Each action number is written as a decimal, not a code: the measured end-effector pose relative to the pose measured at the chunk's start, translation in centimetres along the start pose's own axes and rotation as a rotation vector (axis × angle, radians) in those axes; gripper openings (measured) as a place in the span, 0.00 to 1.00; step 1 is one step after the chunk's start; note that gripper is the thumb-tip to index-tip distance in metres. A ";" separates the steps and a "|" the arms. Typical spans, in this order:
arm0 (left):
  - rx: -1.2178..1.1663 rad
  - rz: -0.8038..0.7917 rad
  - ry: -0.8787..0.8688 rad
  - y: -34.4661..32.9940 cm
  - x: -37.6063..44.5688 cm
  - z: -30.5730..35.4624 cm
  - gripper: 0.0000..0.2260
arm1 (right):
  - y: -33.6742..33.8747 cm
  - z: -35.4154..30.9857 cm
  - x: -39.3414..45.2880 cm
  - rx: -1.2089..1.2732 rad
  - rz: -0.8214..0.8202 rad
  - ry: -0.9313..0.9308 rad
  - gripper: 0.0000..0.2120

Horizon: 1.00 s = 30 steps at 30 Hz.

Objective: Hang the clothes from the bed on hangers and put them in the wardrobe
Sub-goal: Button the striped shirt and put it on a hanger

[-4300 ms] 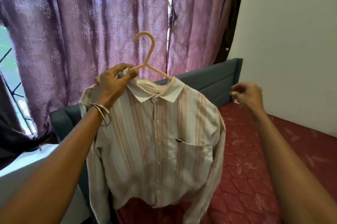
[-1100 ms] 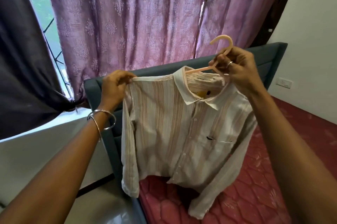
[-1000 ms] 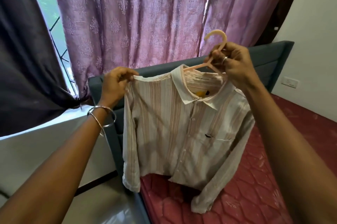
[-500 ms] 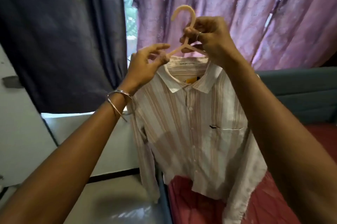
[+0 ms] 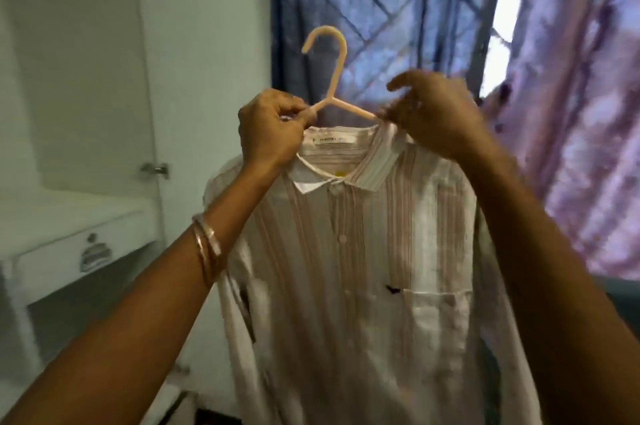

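Observation:
A cream shirt with tan stripes [image 5: 363, 268] hangs on a peach plastic hanger [image 5: 337, 64], held up in front of me with its front facing me. My left hand [image 5: 273, 130] grips the hanger's left arm together with the collar. My right hand [image 5: 433, 113] pinches the right arm of the hanger at the collar edge. The hook points up and to the left, free of both hands.
A white wardrobe door [image 5: 86, 61] with a small metal knob [image 5: 156, 169] stands at the left, with a white drawer unit [image 5: 79, 251] below it. A barred window [image 5: 381, 9] with a dark curtain is behind the shirt. A mauve curtain [image 5: 581, 113] hangs on the right.
The view has swung left, from the bed and curtains to the white wardrobe. My right hand has slid from the hanger's neck to its right arm, and my left hand has closed on the left arm.

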<state>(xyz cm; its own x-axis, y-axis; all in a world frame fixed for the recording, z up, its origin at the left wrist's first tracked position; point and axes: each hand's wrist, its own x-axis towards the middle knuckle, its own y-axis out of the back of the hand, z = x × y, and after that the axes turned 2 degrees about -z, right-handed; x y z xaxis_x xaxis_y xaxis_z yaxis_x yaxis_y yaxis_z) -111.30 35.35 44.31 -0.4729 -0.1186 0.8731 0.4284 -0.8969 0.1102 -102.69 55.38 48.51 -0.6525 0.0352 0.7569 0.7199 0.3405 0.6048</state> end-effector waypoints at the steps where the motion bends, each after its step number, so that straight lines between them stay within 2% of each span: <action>1: 0.036 0.030 -0.007 1.7 1.1 -1.4 0.06 | -1.1 -0.8 -0.2 0.030 -0.021 0.029 0.21; 3: 0.111 0.079 -0.007 6.6 3.8 -4.8 0.07 | -5.4 -4.0 0.5 0.059 -0.084 0.157 0.29; 6: 0.205 0.141 -0.001 12.3 7.4 -8.8 0.08 | -11.9 -8.9 1.4 -0.105 -0.189 0.268 0.47; 7: 0.234 0.154 0.001 13.8 8.3 -9.9 0.08 | -13.8 -10.5 1.5 -0.159 -0.185 0.284 0.51; 9: 0.299 0.183 0.002 16.7 10.4 -12.4 0.08 | -18.2 -13.6 2.9 -0.205 -0.078 0.359 0.54; 12: 0.377 0.233 0.020 20.8 13.8 -16.0 0.08 | -23.7 -17.9 7.1 -0.228 0.072 0.458 0.55; 16: 0.468 0.298 0.011 26.0 18.4 -20.5 0.06 | -29.1 -23.2 13.7 -0.165 0.176 0.604 0.52; 21: 0.567 0.375 -0.009 30.2 26.4 -25.7 0.05 | -34.2 -29.4 24.1 -0.225 0.205 0.716 0.56; 25: 0.593 0.411 0.006 32.9 32.6 -28.7 0.06 | -35.8 -33.7 31.6 -0.220 0.259 0.833 0.52; 27: 0.627 0.381 -0.019 34.4 35.3 -30.7 0.11 | -36.8 -35.5 35.6 -0.226 0.286 0.842 0.51; 30: 0.899 0.351 -0.063 37.0 37.6 -32.7 0.19 | -37.7 -37.4 41.4 -0.273 0.227 0.794 0.50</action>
<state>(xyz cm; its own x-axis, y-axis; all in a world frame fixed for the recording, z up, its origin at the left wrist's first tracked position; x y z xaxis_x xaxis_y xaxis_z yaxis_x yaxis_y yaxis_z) -138.34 -16.23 65.68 -0.1743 -0.2713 0.9466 0.9791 -0.1500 0.1374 -148.02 8.79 66.29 -0.2015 -0.6257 0.7536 0.9107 0.1637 0.3794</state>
